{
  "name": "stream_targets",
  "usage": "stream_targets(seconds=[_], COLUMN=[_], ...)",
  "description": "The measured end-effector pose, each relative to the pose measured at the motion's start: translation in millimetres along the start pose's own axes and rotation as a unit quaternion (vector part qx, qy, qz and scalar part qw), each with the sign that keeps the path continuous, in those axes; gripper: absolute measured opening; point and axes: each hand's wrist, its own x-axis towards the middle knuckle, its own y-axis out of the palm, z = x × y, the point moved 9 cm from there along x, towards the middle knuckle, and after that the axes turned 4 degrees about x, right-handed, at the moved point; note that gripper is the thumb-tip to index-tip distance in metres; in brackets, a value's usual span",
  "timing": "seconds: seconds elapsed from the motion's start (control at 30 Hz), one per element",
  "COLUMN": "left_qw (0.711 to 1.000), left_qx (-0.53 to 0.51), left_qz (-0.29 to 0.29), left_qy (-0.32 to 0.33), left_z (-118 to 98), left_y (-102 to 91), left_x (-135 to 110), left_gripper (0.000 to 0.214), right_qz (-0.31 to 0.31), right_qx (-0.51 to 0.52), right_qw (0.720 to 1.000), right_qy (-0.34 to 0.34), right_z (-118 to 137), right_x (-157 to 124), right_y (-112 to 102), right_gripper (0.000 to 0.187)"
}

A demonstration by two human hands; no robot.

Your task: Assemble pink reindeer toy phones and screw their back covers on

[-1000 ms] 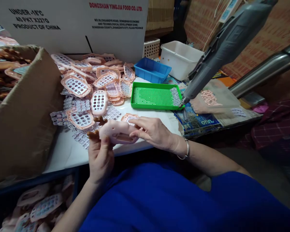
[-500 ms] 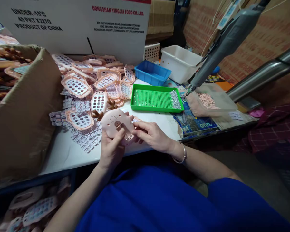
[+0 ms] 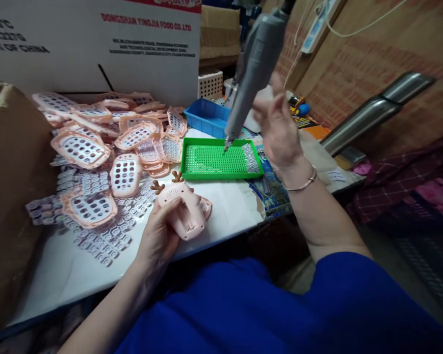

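Note:
My left hand (image 3: 158, 231) is closed around a pink plastic toy casing (image 3: 190, 216) with brown antlers, its back with screw holes and a battery recess facing up. The thumb lies across the recess. A second pink part shows partly behind the casing. My right hand (image 3: 282, 128) is raised, slightly blurred, with its fingers apart, just right of a hanging grey electric screwdriver (image 3: 245, 73); whether the fingertips touch it is hard to tell. The screwdriver's bit points down over a green perforated tray (image 3: 203, 172), with small silver screws (image 3: 251, 160) at its right end.
Pink toy face parts (image 3: 83, 150) are heaped at the left, beside sheets of small keypad pieces (image 3: 107, 236). A cardboard box (image 3: 15, 196) borders the left side. Behind the green tray sits a blue bin (image 3: 206, 118). A metal pole (image 3: 372, 110) slants across the right.
My right hand has left the casing and risen beside the screwdriver. The screwdriver has swung left over the green tray. My left hand still holds the casing, and the view has shifted right.

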Motion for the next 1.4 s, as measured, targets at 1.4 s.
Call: stream_targets(seconds=[1.4], left_qw=[0.987], left_qx=[0.144], left_qz=[-0.015], left_qy=[-0.072], left_z=[22], left_y=[25.2], left_x=[21], left_gripper=[0.046], right_qz=[-0.136], right_qx=[0.19], right_qw=[0.966], right_qy=[0.111], right_z=[-20], right_x=[-7], right_y=[56], right_gripper=[0.032])
